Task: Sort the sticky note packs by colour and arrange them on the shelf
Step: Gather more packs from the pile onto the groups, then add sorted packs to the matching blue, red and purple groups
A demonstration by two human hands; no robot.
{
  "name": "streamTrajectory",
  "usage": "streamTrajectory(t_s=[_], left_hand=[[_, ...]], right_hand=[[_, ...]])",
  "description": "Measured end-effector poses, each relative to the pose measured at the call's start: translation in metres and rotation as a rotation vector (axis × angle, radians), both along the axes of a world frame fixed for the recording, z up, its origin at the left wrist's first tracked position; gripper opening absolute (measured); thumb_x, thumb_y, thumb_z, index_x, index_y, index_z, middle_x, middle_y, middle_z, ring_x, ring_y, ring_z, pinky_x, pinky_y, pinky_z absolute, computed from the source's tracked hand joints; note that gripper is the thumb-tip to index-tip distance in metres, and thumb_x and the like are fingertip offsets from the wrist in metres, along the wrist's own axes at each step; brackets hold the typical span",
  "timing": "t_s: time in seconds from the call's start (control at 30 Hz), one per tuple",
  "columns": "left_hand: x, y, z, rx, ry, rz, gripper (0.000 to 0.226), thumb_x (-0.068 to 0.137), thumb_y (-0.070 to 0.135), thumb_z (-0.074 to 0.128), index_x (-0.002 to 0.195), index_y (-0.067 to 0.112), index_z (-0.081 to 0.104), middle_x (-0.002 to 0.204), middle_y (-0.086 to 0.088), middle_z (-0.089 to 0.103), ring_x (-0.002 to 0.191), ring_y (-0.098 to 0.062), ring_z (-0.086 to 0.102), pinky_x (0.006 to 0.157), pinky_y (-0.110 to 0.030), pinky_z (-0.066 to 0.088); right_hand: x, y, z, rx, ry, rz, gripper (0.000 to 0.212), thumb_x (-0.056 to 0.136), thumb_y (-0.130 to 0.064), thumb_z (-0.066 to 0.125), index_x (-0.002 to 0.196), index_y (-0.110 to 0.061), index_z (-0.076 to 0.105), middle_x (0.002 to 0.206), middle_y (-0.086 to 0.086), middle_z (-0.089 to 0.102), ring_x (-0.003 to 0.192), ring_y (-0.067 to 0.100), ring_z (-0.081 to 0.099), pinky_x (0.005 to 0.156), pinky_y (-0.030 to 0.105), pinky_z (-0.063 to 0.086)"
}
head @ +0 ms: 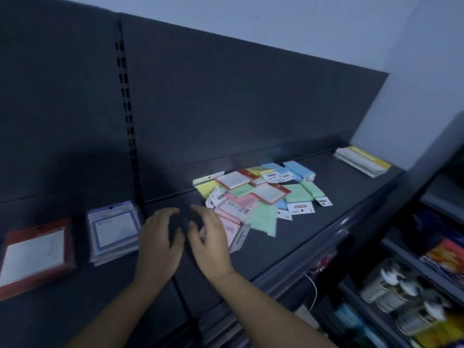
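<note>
Dark grey metal shelf (308, 232) carries a loose heap of sticky note packs (256, 194) — pink, green, blue, yellow and red-framed ones lying mixed and overlapping, close to the back panel (251, 104). Both hands hover at the heap's near left edge, holding nothing. The left hand (160, 237) has its fingers loosely curved and spread over bare shelf. The right hand (209, 238) is likewise relaxed, fingers over a pink pack (232, 228) — whether they touch it I cannot tell. Further left lie a purple-framed stack (114, 229) and a red-framed pack (35, 254), apart from each other. A yellow-topped stack (364, 162) sits at the shelf's far right end.
</note>
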State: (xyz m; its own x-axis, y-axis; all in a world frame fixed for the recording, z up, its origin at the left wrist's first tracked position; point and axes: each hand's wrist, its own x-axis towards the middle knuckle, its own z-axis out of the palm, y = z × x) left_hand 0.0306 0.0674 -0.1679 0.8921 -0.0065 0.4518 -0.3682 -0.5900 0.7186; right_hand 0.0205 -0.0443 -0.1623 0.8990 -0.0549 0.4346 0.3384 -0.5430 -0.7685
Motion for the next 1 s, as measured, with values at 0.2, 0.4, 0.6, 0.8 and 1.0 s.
streamTrajectory(t_s=[0.2,0.4,0.6,0.8,1.0], left_hand=[[0.018,-0.078,0.021,-0.070,0.090,-0.217,0.024,0.083,0.003,0.057,0.104,0.013,0.063,0.101,0.009,0.060,0.100,-0.017,0.057,0.094,-0.039,0.042],[0.058,-0.167,0.021,-0.041,0.167,-0.275,0.025,0.086,0.005,0.056,0.109,0.013,0.062,0.109,0.003,0.059,0.106,-0.016,0.055,0.093,-0.028,0.041],[0.129,-0.255,0.023,0.130,0.144,-0.197,0.025,0.088,0.012,0.055,0.111,0.010,0.063,0.117,-0.006,0.061,0.108,-0.023,0.053,0.094,-0.032,0.039],[0.183,-0.323,0.006,0.305,0.167,-0.149,0.028,0.089,0.015,0.053,0.114,0.012,0.063,0.120,-0.003,0.060,0.112,-0.023,0.049,0.095,-0.032,0.036],[0.224,-0.374,-0.012,0.529,0.151,-0.165,0.032,0.092,0.024,0.045,0.122,0.016,0.055,0.128,0.002,0.052,0.120,-0.017,0.039,0.097,-0.029,0.024]], right_hand=[[0.012,-0.103,0.013,0.094,-0.027,-0.273,0.022,0.089,-0.003,0.052,0.107,-0.011,0.062,0.104,-0.003,0.060,0.104,0.016,0.054,0.093,0.032,0.045],[0.049,-0.227,0.018,0.131,0.083,-0.459,0.018,0.090,-0.009,0.054,0.104,-0.012,0.066,0.105,0.004,0.064,0.105,0.020,0.055,0.092,0.034,0.045],[0.112,-0.344,0.018,0.104,0.220,-0.500,0.021,0.091,-0.017,0.057,0.106,-0.008,0.067,0.105,0.008,0.066,0.107,0.024,0.056,0.095,0.041,0.045],[0.181,-0.422,0.004,-0.057,0.366,-0.432,0.029,0.091,-0.019,0.058,0.115,-0.005,0.064,0.116,0.013,0.062,0.109,0.029,0.057,0.097,0.045,0.044],[0.243,-0.449,-0.013,-0.228,0.522,-0.334,0.061,0.086,-0.041,0.061,0.134,-0.007,0.046,0.131,0.014,0.050,0.121,0.032,0.046,0.100,0.048,0.038]])
